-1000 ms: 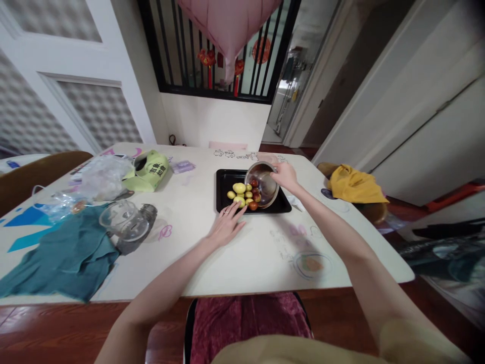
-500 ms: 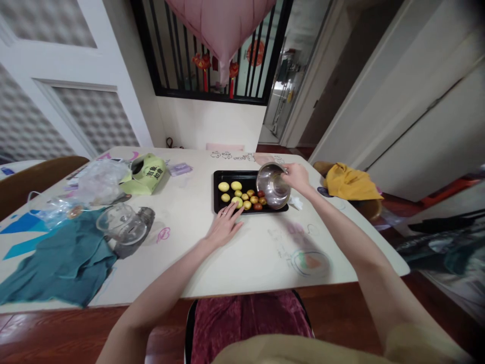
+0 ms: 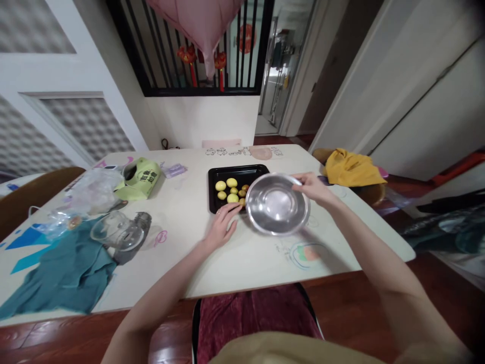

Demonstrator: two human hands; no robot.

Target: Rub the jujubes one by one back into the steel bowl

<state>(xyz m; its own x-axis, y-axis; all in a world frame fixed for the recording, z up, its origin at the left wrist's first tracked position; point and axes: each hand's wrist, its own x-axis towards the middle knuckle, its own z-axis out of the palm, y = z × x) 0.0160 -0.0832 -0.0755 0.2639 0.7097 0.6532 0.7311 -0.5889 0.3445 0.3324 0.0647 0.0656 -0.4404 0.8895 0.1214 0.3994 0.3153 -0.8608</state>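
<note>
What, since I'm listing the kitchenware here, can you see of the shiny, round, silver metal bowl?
The shiny, round, silver metal bowl has a thin rim, sloping sides and a round base; its inside shows only reflections. The right hand grips the rim at its right side, holding it tilted, opening toward the viewer. It hides part of the black rectangular tray and the white table; whether it touches the tray cannot be told.

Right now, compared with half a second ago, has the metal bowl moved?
Yes: the metal bowl has shifted toward the near edge of the table, appearing closer to its coloured drawing.
</note>
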